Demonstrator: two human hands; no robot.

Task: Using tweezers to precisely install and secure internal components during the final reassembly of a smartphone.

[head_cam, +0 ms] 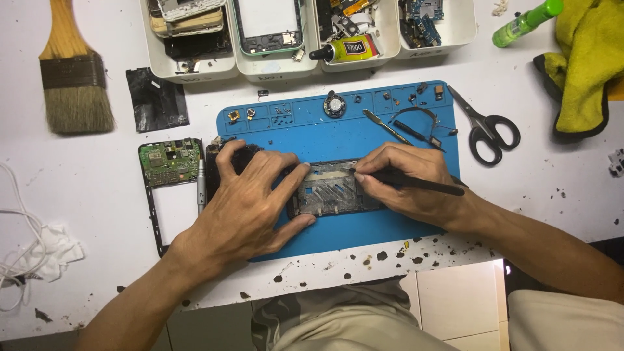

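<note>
Left hand (244,205) spreading flat, pressing one phone frame (335,195) at blue mat (312,130) centre; right hand (406,179) pinching one black tool (422,184); four bins (279,68) lining table's far edge.

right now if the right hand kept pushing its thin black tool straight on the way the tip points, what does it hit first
The right hand aims the thin black tool leftward; the tip already rests on the dark opened phone frame. Sliding on, it would likely meet the left hand fingertips first.
</note>
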